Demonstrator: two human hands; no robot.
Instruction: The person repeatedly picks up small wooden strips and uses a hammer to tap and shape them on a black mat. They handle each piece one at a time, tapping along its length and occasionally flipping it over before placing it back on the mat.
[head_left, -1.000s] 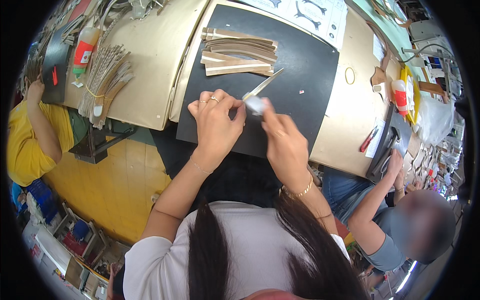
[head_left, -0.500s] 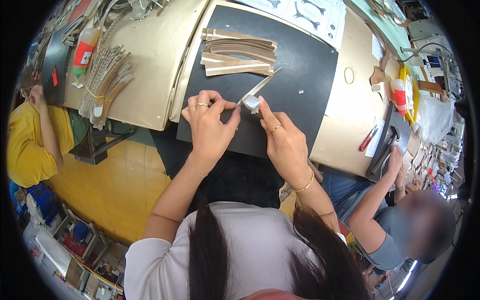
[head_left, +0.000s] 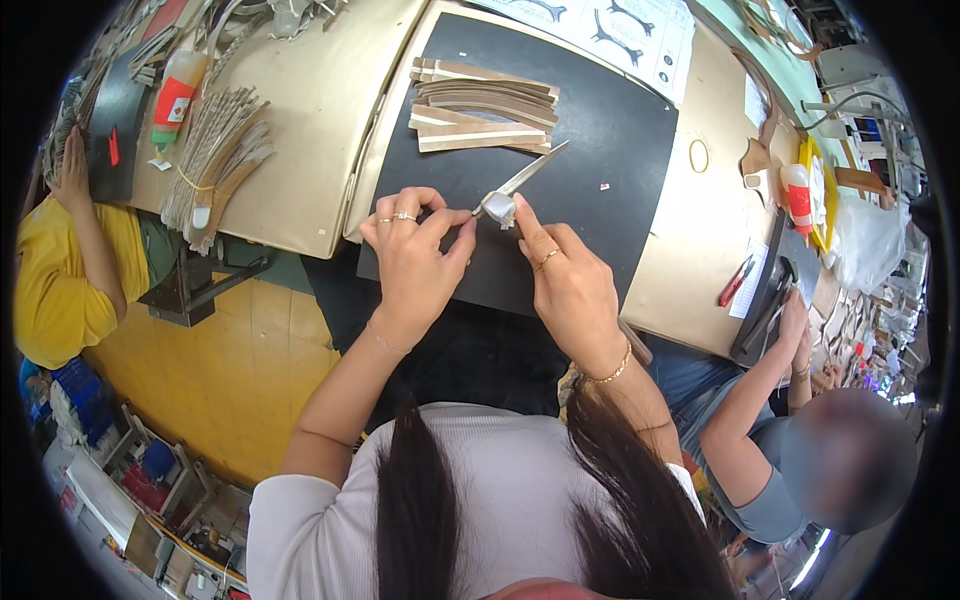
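Note:
A thin, pale grey, pointed piece [head_left: 532, 170] slants away to the right over the black mat; whether it is a blade or a strip, I cannot tell. At its near end is a small, shiny white-grey lump [head_left: 499, 208]. My left hand [head_left: 412, 245] is closed, its thumb and forefinger pinched at that near end; what lies between the tips is too small to make out. My right hand [head_left: 572, 285] has its forefinger against the lump and its other fingers curled under, partly hidden. Beyond both hands lies a stack of brown strips [head_left: 485, 105] with cream bands.
The black mat [head_left: 600, 120] lies under the work, with a printed sheet [head_left: 630, 40] at its far edge. Left are a bundle of strips [head_left: 205, 185] and a glue bottle [head_left: 178, 95]. At right are a rubber band [head_left: 698, 155] and red-handled tool [head_left: 735, 282]. People work on both sides.
My hands stay almost in place, with the pointed piece and the lump shifted very slightly. At the far left, the hand of the person in yellow has changed position.

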